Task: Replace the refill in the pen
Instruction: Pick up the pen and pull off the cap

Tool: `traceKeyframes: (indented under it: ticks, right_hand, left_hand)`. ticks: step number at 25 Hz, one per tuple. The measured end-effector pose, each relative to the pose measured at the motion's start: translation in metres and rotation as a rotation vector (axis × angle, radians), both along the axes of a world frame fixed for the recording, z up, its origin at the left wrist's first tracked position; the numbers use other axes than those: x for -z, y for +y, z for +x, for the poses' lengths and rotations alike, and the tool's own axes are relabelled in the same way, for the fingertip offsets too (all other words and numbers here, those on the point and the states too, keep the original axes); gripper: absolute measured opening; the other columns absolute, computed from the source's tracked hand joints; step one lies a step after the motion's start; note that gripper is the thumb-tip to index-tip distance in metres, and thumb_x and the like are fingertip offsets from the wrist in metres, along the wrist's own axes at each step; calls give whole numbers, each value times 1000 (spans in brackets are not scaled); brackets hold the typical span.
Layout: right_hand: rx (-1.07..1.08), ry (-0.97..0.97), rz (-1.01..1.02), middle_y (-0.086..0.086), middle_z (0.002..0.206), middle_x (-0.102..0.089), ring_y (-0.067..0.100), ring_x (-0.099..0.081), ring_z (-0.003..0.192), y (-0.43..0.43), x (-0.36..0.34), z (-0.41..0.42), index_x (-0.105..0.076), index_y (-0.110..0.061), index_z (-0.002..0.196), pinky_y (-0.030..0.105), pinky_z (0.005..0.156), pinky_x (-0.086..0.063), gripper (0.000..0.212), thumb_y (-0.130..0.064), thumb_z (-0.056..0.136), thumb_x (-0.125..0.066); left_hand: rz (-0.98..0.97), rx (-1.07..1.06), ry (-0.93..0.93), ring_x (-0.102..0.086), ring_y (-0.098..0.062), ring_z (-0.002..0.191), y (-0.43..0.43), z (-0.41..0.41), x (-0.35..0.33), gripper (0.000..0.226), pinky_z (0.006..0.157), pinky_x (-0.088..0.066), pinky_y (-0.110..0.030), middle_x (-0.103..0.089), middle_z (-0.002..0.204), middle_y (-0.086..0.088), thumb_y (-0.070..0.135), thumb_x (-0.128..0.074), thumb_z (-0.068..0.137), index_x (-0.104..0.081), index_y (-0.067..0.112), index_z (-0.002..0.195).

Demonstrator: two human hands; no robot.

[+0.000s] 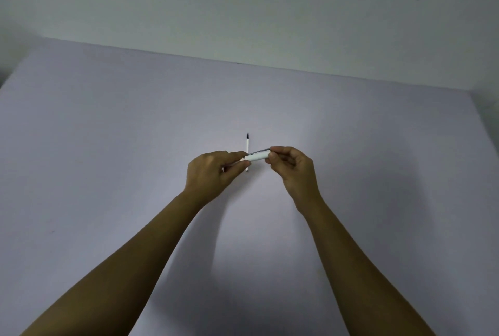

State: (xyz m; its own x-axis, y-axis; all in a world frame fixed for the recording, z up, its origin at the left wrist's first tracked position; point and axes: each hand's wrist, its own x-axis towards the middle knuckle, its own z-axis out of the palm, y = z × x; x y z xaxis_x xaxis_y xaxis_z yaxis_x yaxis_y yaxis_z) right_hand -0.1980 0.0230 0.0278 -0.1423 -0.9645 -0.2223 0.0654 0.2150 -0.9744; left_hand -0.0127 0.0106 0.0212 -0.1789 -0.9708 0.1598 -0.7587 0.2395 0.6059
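Head view: a white pen [256, 157] is being held level above the middle of the pale worktop [108, 146], well away from every edge. Its near end is being pinched by the closed fingers of the left hand [213, 173], while its far end, by the metal clip [260, 150], is being gripped between thumb and fingertips of the right hand [293, 170]. A loose refill [247, 146] is lying on the worktop just behind the pen, its dark tip pointing toward the far edge. Whether the barrel is being unscrewed or closed cannot be told. Small inner parts, if any, are at risk of being dropped should the halves be parted abruptly, and the round refill could be nudged and rolled away.
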Motion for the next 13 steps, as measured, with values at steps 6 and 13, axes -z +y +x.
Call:
traceKeyframes:
  ticks: [6,13]
  right_hand:
    - [65,-103,95,-4,93,-71,12,-72,88,0,12,1,-67,-23,91,20,75,-56,11,-14,88,-63]
    - [88,223,299,14,110,-68,22,-67,94,-13,51,-33,-65,-12,106,34,88,-55,17,-14,91,-58]
  left_hand:
    - [49,-30,-27,-47,-8,56,1,-3,11,33,46,-27,-18,-52,60,12,54,-60,78,-64,40,108]
    - [254,-68,122,-49,-11,55,4,14,37,26,57,-41,-25,-60,69,4,21,-58,84,-55,18,110]
